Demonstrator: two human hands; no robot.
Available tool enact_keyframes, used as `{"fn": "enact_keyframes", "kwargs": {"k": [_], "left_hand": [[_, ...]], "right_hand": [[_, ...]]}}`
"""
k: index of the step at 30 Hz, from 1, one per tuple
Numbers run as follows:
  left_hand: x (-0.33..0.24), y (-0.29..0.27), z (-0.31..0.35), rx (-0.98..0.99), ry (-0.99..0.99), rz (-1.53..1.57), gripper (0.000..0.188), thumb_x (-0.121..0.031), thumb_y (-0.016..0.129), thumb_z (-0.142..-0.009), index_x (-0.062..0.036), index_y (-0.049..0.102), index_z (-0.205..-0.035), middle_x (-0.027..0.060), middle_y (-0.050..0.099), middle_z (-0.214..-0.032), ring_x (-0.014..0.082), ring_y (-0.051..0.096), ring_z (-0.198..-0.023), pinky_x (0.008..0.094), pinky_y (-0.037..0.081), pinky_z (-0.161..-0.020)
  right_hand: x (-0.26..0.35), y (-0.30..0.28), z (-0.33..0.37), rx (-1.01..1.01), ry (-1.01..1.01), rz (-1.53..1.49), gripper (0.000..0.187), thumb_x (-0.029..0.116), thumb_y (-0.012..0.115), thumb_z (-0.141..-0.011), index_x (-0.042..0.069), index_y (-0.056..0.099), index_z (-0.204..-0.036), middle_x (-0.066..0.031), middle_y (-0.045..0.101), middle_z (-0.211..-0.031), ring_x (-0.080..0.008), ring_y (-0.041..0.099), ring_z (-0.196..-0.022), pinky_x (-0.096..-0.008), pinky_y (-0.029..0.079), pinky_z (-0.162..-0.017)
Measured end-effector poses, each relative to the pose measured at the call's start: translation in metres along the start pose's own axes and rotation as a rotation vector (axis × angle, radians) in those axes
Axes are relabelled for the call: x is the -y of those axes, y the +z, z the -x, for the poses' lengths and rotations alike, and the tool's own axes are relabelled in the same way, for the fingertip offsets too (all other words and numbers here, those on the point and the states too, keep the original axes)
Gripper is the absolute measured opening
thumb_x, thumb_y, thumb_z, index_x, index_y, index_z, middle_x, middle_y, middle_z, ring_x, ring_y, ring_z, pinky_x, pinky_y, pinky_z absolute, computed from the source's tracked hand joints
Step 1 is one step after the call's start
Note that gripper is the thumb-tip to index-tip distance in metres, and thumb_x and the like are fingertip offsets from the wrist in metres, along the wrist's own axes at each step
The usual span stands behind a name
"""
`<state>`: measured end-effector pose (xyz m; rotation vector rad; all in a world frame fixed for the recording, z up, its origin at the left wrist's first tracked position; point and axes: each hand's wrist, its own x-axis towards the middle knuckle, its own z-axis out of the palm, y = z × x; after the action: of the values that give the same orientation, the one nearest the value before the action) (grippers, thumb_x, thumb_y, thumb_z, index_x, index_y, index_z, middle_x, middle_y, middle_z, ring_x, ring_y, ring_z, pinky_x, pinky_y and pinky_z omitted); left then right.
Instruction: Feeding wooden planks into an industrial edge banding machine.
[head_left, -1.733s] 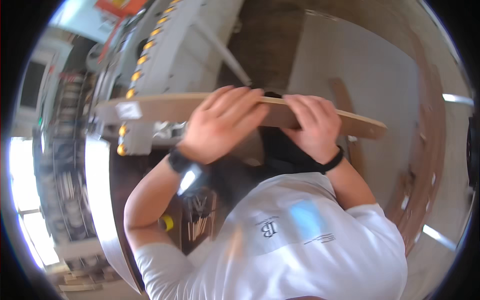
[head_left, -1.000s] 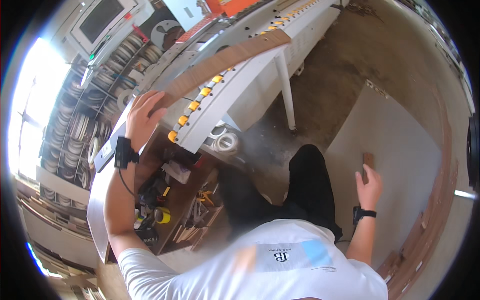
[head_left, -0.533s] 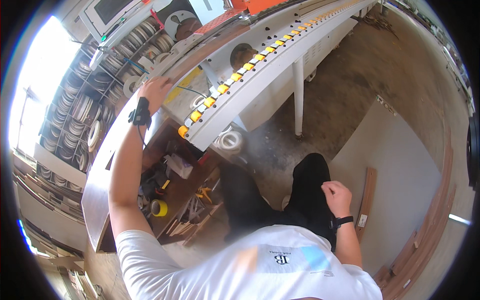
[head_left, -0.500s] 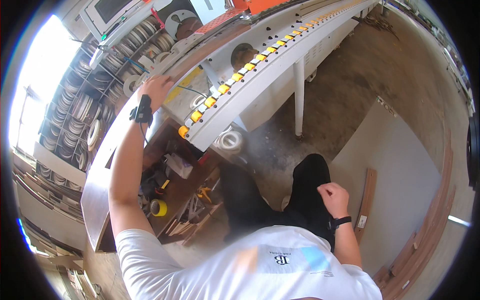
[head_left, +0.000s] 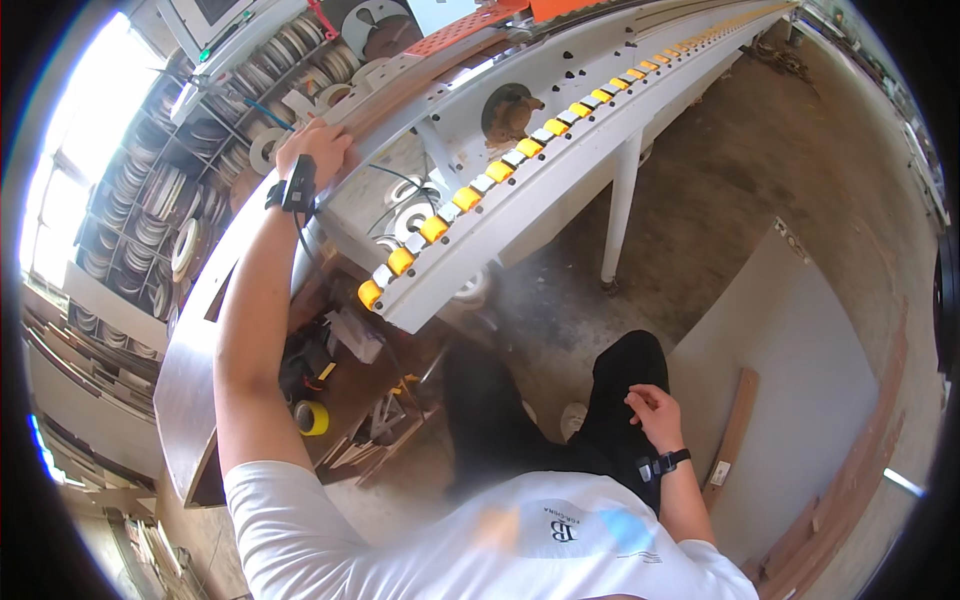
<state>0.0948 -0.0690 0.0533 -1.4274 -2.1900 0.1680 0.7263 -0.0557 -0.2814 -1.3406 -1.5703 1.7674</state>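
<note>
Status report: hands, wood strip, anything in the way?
Left hand at brown wood strip's near end, exact contact unclear. Right hand loosely curled, nothing visible in it. Yellow-roller rail alongside strip, gap between.

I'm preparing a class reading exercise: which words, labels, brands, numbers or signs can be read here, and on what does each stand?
White short-sleeved T-shirt: dark chest lettering, upside down, not copied here; smallest lines unreadable.
White rectangular label on the brown wooden strip: too small to read.
Dark marks near a corner of the grey flat sheet: unreadable.
</note>
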Motion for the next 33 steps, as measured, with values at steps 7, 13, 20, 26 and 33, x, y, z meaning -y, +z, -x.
{"fn": "enact_keyframes", "kwargs": {"k": [7, 13, 20, 26, 33], "left_hand": [[-0.029, 0.025, -0.053, -0.014, -0.084, -0.014, 0.034, -0.039, 0.051, -0.109, -0.0155, 0.076, -0.112, 0.0081, 0.073, -0.115, 0.0323, 0.070, -0.114, 0.0433, 0.057, -0.096], [-0.043, 0.033, -0.068, -0.159, -0.038, 0.093, 0.035, -0.042, 0.057, -0.106, -0.0162, 0.079, -0.114, 0.0084, 0.073, -0.122, 0.0319, 0.065, -0.123, 0.0471, 0.055, -0.101], [-0.014, 0.022, -0.020, -0.142, 0.012, 0.008, 0.032, -0.038, 0.058, -0.106, -0.0158, 0.075, -0.122, 0.0075, 0.072, -0.124, 0.0315, 0.066, -0.123, 0.0433, 0.056, -0.102], [0.023, -0.007, 0.053, -0.106, 0.156, -0.106, 0.032, -0.030, 0.064, -0.103, -0.0092, 0.074, -0.126, 0.0117, 0.074, -0.115, 0.0355, 0.070, -0.110, 0.0455, 0.057, -0.097], [-0.007, 0.002, -0.007, 0.124, 0.104, 0.135, 0.016, -0.024, 0.063, -0.091, -0.0183, 0.077, -0.093, 0.0095, 0.071, -0.097, 0.0320, 0.072, -0.102, 0.0469, 0.059, -0.089]], "right_hand": [[-0.002, 0.005, -0.017, -0.010, 0.007, -0.019, 0.025, 0.015, 0.076, -0.101, 0.000, 0.075, -0.121, -0.0098, 0.080, -0.103, -0.0135, 0.074, -0.083, -0.0260, 0.057, -0.060], [-0.003, 0.000, -0.012, -0.039, 0.004, -0.006, 0.025, 0.021, 0.074, -0.103, 0.003, 0.075, -0.122, -0.0080, 0.080, -0.103, -0.0123, 0.073, -0.078, -0.0245, 0.051, -0.054], [0.004, -0.004, -0.003, -0.120, 0.065, -0.045, 0.029, 0.025, 0.075, -0.103, 0.004, 0.074, -0.122, -0.0053, 0.079, -0.099, -0.0098, 0.070, -0.068, -0.0232, 0.046, -0.053], [-0.012, -0.013, -0.005, -0.084, 0.049, -0.104, 0.025, 0.026, 0.075, -0.103, 0.008, 0.075, -0.121, -0.0033, 0.079, -0.099, -0.0095, 0.069, -0.066, -0.0234, 0.046, -0.051], [-0.005, -0.018, 0.004, -0.076, 0.099, -0.022, 0.025, 0.031, 0.070, -0.106, 0.011, 0.076, -0.120, -0.0014, 0.078, -0.098, -0.0084, 0.068, -0.065, -0.0235, 0.046, -0.050]]}}
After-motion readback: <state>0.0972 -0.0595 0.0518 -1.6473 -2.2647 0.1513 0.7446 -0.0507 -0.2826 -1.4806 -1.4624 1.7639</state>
